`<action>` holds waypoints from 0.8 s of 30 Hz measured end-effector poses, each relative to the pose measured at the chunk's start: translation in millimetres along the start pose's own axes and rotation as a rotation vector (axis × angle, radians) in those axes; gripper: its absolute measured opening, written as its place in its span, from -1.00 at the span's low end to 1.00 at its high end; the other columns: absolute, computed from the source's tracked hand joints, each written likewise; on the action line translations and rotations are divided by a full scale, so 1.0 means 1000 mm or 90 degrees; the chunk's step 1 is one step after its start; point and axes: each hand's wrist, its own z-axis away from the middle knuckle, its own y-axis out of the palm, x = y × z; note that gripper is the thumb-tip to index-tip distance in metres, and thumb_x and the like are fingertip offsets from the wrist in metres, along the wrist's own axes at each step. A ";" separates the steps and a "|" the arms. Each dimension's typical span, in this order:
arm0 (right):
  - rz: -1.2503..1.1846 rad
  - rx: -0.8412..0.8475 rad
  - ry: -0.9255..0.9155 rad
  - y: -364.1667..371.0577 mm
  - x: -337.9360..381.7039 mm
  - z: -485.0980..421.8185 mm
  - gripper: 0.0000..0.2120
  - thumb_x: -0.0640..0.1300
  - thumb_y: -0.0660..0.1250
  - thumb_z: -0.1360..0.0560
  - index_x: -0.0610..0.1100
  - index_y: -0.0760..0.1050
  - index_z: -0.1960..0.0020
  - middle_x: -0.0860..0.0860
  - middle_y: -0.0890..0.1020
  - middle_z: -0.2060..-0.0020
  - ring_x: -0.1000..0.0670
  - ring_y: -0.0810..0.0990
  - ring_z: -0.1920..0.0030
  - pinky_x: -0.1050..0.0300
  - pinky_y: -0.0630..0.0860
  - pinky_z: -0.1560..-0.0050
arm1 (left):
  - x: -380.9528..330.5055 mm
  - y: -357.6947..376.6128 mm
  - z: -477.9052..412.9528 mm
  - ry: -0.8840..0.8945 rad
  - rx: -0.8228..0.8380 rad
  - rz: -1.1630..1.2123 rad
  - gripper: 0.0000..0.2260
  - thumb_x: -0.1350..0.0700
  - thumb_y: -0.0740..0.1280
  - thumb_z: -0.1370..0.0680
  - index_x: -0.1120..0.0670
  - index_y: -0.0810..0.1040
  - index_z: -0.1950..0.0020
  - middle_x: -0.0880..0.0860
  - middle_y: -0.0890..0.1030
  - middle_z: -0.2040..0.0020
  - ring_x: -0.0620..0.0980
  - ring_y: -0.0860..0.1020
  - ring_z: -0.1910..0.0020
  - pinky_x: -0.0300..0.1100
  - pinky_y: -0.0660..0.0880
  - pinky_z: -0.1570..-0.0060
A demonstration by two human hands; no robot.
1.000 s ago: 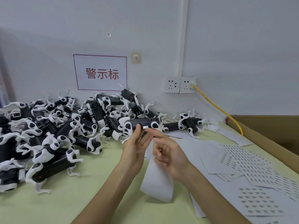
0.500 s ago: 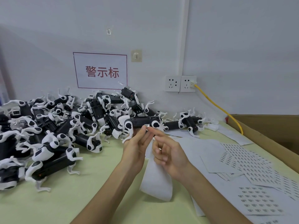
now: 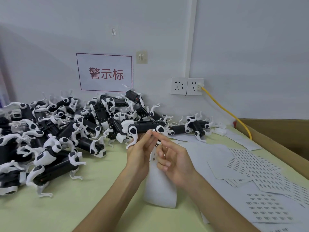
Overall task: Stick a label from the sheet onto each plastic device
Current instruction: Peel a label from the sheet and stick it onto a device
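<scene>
My left hand grips a black plastic device with white legs and holds it up above the table. A small white label sits on the device's body. The index fingertip of my right hand touches the device right beside that label. Its other fingers are curled, and they seem to hold the white label sheet, which hangs down between my hands. A big pile of the same devices covers the left of the table.
Several used label sheets lie spread over the right of the table. A cardboard box stands at the right edge. A yellow cable runs from the wall sockets down to the box. Two devices lie near the wall.
My right index finger has reached forward to the label on the held device. Both hands with the device have lifted slightly.
</scene>
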 end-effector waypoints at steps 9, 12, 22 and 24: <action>-0.055 -0.011 0.020 0.002 -0.003 0.001 -0.61 -0.11 0.29 -0.47 -0.06 0.61 -0.28 -0.02 0.40 0.37 0.08 0.20 0.57 0.23 0.14 0.55 | 0.000 0.000 0.001 0.012 -0.039 0.005 -0.80 0.21 0.46 -0.52 0.18 0.53 -0.10 0.19 0.71 -0.08 -0.02 0.73 -0.03 -0.10 0.54 -0.22; -0.056 -0.012 0.024 0.003 -0.004 0.002 -0.59 -0.12 0.28 -0.49 -0.06 0.58 -0.32 -0.02 0.39 0.37 0.09 0.20 0.56 0.24 0.15 0.55 | 0.000 0.001 0.002 0.015 -0.046 0.007 -0.85 0.22 0.47 -0.52 0.15 0.55 -0.03 0.14 0.72 0.00 -0.01 0.72 -0.04 -0.18 0.56 -0.06; -0.074 0.002 0.030 0.003 -0.005 0.002 -0.56 -0.10 0.31 -0.45 -0.07 0.59 -0.32 -0.01 0.40 0.35 0.08 0.21 0.53 0.23 0.15 0.50 | 0.001 0.002 0.002 0.048 -0.095 0.000 -0.85 0.24 0.49 -0.52 0.11 0.53 0.15 0.15 0.69 0.03 0.00 0.73 0.00 -0.10 0.56 -0.22; -0.073 0.014 0.033 0.003 -0.006 0.002 -0.56 -0.09 0.29 -0.46 -0.06 0.59 -0.33 -0.01 0.40 0.35 0.07 0.22 0.52 0.23 0.17 0.50 | 0.002 0.002 0.001 0.066 -0.108 -0.004 -0.85 0.25 0.49 -0.52 0.11 0.55 0.17 0.12 0.71 0.08 0.00 0.73 0.01 -0.15 0.59 -0.14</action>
